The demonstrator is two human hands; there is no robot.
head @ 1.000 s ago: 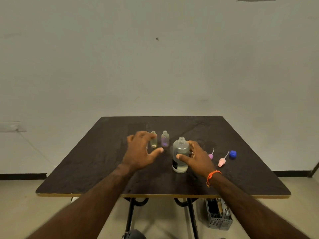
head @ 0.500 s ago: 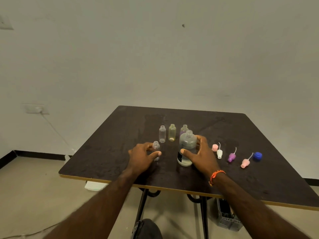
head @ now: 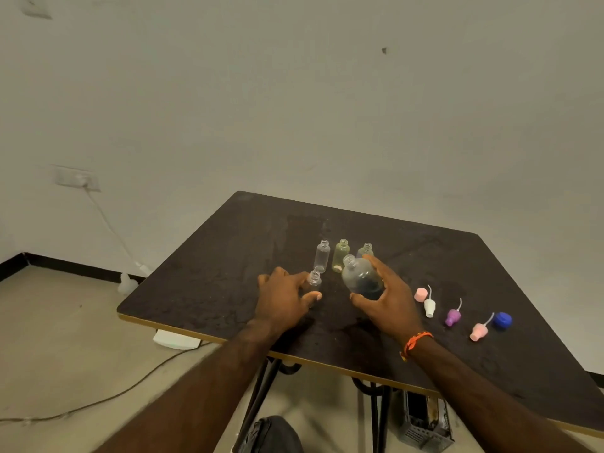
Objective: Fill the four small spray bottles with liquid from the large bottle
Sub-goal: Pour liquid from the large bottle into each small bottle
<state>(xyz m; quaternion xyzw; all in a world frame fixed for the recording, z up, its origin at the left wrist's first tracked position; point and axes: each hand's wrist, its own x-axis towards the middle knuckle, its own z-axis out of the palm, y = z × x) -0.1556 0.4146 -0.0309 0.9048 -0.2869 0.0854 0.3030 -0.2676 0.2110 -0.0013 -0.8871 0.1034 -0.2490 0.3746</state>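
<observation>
Now the right hand (head: 390, 304) is wrapping around the large bottle (head: 361, 276) at the centre of the frame, thumb in front and fingers (head: 376, 261) curling over its far side, and the bottle is tilting with its open neck leaning toward the upper left. Whether its base is touching the dark table (head: 228, 256) cannot be told. Just to the left, the left hand (head: 282, 300) is closing around a small clear bottle (head: 314, 280), thumb and fingers pinching its lower body while the open neck is poking up above them. Behind, slightly higher in the frame, three more small bottles are standing upright in a row: a clear one (head: 322, 256), a yellowish one (head: 341, 255) and a third (head: 366, 250) peeking out partly behind the large bottle. Over on the right of the frame, the removed tops are lying in a loose line well apart from the bottles: a pink cap (head: 420, 294), a white sprayer (head: 429, 307), a purple sprayer (head: 453, 316), a pink sprayer (head: 478, 331) and a blue cap (head: 502, 320)
</observation>
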